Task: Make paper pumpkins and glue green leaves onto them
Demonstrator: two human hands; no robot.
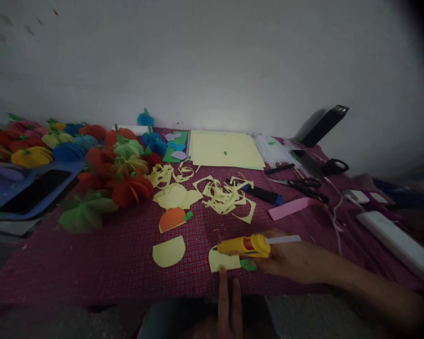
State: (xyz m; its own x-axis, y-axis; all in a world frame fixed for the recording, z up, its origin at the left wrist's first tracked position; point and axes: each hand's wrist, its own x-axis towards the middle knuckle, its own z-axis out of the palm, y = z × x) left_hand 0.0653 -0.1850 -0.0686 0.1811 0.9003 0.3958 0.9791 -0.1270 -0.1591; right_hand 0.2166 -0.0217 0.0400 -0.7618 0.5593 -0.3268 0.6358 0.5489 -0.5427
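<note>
My right hand (286,261) is closed around a yellow hot glue gun (245,246) with a white glue stick out of its back end. The gun's nozzle is at the upper left edge of a pale yellow paper half-round (225,260) lying on the cloth. From the front edge, my left hand (226,306) reaches in with two fingers stretched out, one fingertip on the paper's lower edge. A green paper leaf (248,264) lies at the paper's right end, under the gun. Another pale yellow half-round (168,252) lies to the left, below an orange paper piece (173,219) with a green tab.
Paper scraps (224,195) and cut pieces (173,195) lie mid-table. Behind them is a yellow paper stack (226,148). Scissors (305,186), a cutter (263,194), a pink strip (293,207) and a white power strip (397,240) lie right; paper pumpkins (130,188) and a phone (35,190) left.
</note>
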